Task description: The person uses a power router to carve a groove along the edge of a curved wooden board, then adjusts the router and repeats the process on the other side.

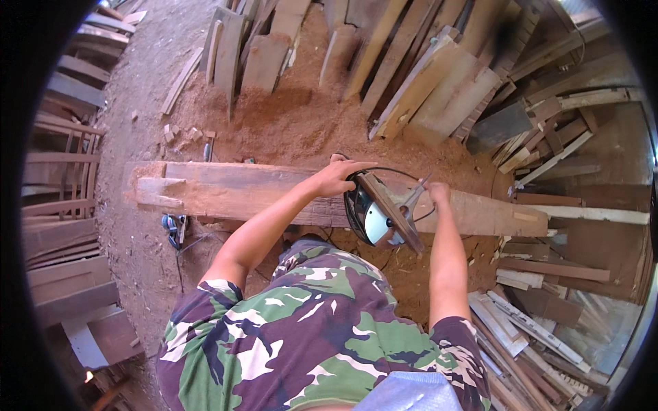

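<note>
On a long thick wooden plank (pixel 267 181) in front of me, a power tool that looks like a hand-held circular saw (pixel 377 220) stands tilted, with a white rounded guard and a flat brown base plate. My left hand (pixel 336 177) grips its far left side, where a black cord loops. My right hand (pixel 437 193) is closed at the right of the base plate. Beside its fingers a slim grey metal hand tool (pixel 413 198), whose exact kind I cannot make out, leans against the plate; the right fingers seem to hold it.
A blue corded power tool (pixel 173 230) lies on the ground at the left. Reddish sawdust (pixel 295 123) covers the ground past the plank. Upright boards (pixel 439 89) lean at the back, and stacked timber (pixel 548 274) crowds the right. More boards (pixel 65 205) line the left.
</note>
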